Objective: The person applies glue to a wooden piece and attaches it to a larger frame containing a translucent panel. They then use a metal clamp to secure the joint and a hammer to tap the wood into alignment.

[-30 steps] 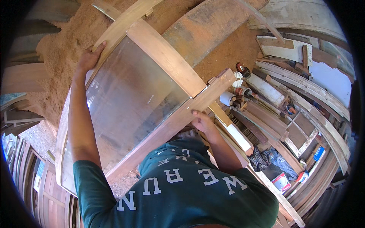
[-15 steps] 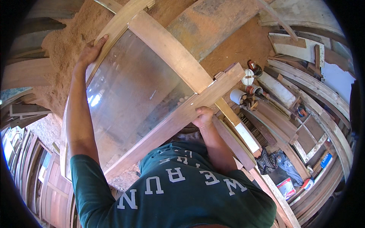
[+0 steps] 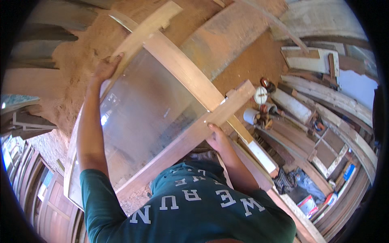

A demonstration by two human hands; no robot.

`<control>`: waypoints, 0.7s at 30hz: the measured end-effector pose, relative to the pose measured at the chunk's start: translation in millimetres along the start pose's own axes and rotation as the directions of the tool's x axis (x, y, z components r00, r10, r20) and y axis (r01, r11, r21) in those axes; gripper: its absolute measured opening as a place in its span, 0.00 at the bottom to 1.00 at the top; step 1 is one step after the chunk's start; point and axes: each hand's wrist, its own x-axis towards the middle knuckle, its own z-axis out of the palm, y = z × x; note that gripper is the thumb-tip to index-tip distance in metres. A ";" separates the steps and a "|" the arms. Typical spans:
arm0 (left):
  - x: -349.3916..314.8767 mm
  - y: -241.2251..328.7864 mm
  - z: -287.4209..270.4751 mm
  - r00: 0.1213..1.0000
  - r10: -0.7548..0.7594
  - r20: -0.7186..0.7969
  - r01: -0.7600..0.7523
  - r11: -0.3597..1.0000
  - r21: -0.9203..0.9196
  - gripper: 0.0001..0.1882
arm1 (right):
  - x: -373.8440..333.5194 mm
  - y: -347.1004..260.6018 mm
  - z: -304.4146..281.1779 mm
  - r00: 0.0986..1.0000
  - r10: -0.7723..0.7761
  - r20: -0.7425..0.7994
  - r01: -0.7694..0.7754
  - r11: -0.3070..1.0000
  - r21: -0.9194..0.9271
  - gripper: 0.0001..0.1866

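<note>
A large wooden frame with a clear glass pane [image 3: 146,109] is held tilted in front of me. My left hand [image 3: 107,68] grips its far-left rail [image 3: 142,34], fingers wrapped over the edge. My right hand [image 3: 216,135] is closed round the near rail [image 3: 178,135], close to the corner, with the thumb on top. A wide cross rail [image 3: 184,71] joins these two at the far end. Both long rails stick out past it. The fingers of my right hand beneath the wood are mostly hidden.
Sawdust [image 3: 87,44] covers the ground at the far left. A flat board [image 3: 231,34] lies beyond the frame. To the right are a white cup [image 3: 251,116], a white round container [image 3: 260,95], cloths [image 3: 304,180] and stacked timber [image 3: 328,97]. Another wooden panel [image 3: 56,210] stands at the lower left.
The far end of the frame and my left hand have moved right and a little nearer. Surroundings on the right sit slightly lower in view. Both hands keep their grip.
</note>
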 end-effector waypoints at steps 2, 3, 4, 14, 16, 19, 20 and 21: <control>-0.6 -5.0 2.0 0.998 -0.004 -0.069 0.009 0.997 0.082 0.53 | -23.4 -8.2 16.5 1.000 -0.001 0.008 0.001 0.999 -0.043 0.30; -1.7 -0.6 -0.5 0.995 -0.002 -0.098 0.014 0.992 0.126 0.52 | -33.4 -11.4 16.1 1.000 0.015 -0.020 -0.017 0.998 -0.064 0.29; -7.6 9.3 -3.3 0.994 -0.010 -0.113 0.024 0.992 0.125 0.52 | -40.4 -15.5 8.6 0.998 0.064 -0.012 -0.065 0.987 -0.146 0.30; -56.4 28.1 -16.3 0.982 -0.044 -0.184 0.062 0.994 0.091 0.46 | -65.6 -146.8 68.5 0.972 0.149 0.180 0.091 0.470 -0.878 0.17; -57.1 34.4 -14.9 0.985 -0.045 -0.169 0.063 0.993 0.101 0.45 | -32.0 -167.3 87.8 0.928 -0.088 0.362 0.373 0.269 -0.888 0.18; -61.4 37.9 -17.1 0.987 -0.036 -0.157 0.052 0.994 0.099 0.43 | 26.7 -172.7 138.5 0.872 -0.368 0.323 0.378 0.086 -0.922 0.26; -59.9 35.8 -14.0 0.982 -0.038 -0.183 0.057 0.993 0.100 0.42 | 46.7 -169.2 146.7 0.819 -0.428 0.383 0.353 -0.151 -0.923 0.29; -57.7 33.7 -11.4 0.978 -0.037 -0.204 0.058 0.994 0.097 0.42 | 62.3 -161.9 150.7 0.838 -0.389 0.383 0.355 -0.146 -0.924 0.31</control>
